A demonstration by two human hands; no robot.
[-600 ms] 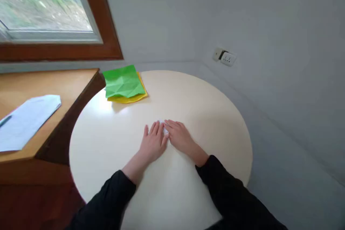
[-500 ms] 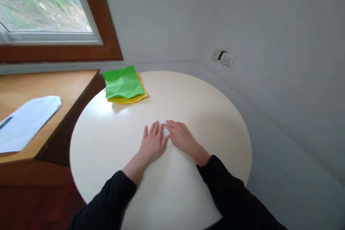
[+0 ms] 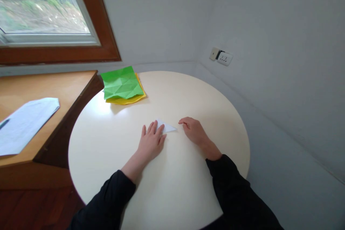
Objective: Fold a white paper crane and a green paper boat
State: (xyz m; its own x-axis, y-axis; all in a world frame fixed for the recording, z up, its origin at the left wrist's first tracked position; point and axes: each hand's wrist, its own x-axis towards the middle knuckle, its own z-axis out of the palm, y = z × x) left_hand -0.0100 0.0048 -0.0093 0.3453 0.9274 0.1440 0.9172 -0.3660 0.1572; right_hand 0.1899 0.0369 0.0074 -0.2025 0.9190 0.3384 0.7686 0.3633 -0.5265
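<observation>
Fingers of my left hand (image 3: 150, 143) press flat on a small white folded paper (image 3: 166, 127) — a triangle, I think; my right hand (image 3: 194, 132) rests loose beside it, grasping nothing.

green sheet (image 3: 122, 83) (creased) on yellow sheet (image 3: 126, 99), wall socket (image 3: 224, 58)

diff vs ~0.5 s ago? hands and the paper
The right hand slid to the right, off the folded white paper, and now lies apart from its tip, so the paper's pointed right end shows. The left hand stayed flat on the paper's left part. The green sheet on the yellow sheet and the round table are unchanged.
</observation>
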